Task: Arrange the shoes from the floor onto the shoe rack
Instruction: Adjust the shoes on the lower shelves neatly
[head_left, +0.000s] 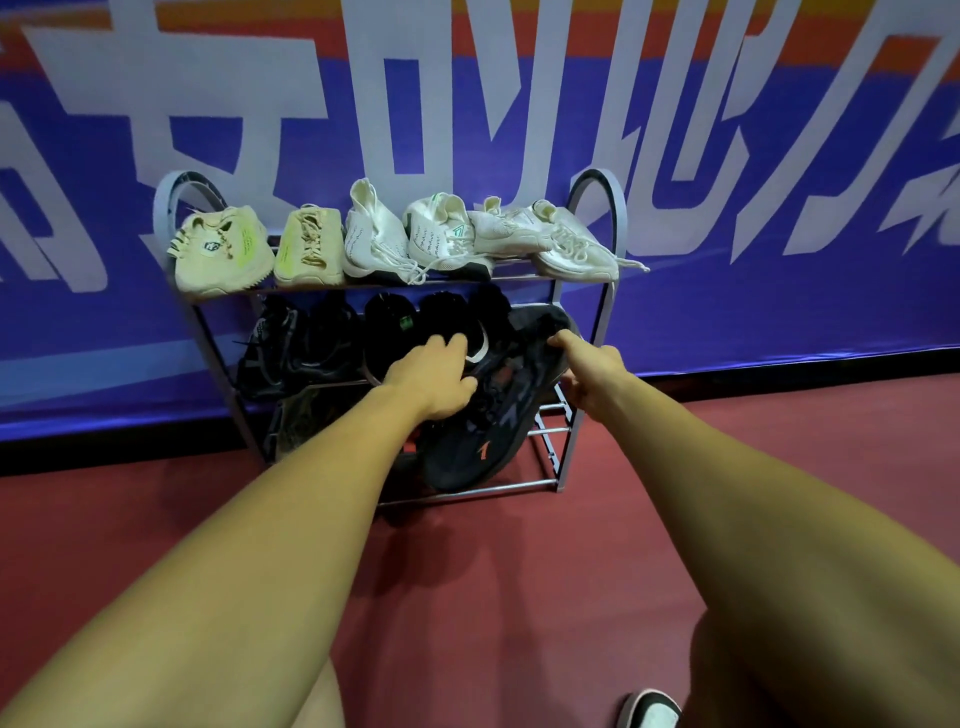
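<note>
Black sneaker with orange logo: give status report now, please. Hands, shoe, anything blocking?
Left hand and right hand both gripping black sneaker with orange logo. Sneaker tilted at grey metal shoe rack, middle shelf. Black shoes crowd that shelf.

Shoe rack (589, 205) against the banner wall (727, 156), both hands at its middle shelf.

The rack stood on the floor (519, 597) with the wall behind it. 6 shoes (374, 234) sat side by side on the top shelf, the rightmost overhanging the right end. More shoes (306, 343) filled the middle shelf below. At that shelf's right end a large shoe (483, 447) hung tilted in front of the rack, its lower end near the bottom rail. The left hand (434, 376) lay on its left side, the right hand (592, 371) at its right edge.
</note>
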